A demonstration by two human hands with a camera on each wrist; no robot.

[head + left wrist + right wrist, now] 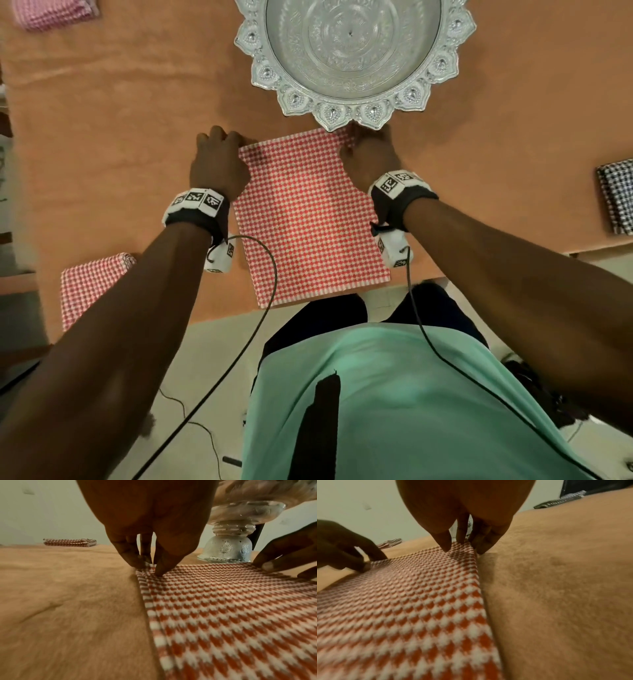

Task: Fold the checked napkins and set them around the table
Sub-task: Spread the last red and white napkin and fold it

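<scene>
A red-and-white checked napkin (308, 219) lies flat on the orange tablecloth (137, 137) right in front of me, in doubled layers (223, 608). My left hand (236, 138) pinches its far left corner between thumb and fingertips (149, 568). At the far right corner, just under the silver tray's rim, my right hand (359, 137) pinches the cloth, thumb on top and fingers at the edge (462, 546). The near edge of the napkin reaches the table's front edge.
An ornate silver pedestal tray (352, 58) stands just beyond the napkin. Folded napkins lie around the table: a pink one (54, 13) far left, a red one (92, 284) near left, a dark checked one (616, 195) at the right edge.
</scene>
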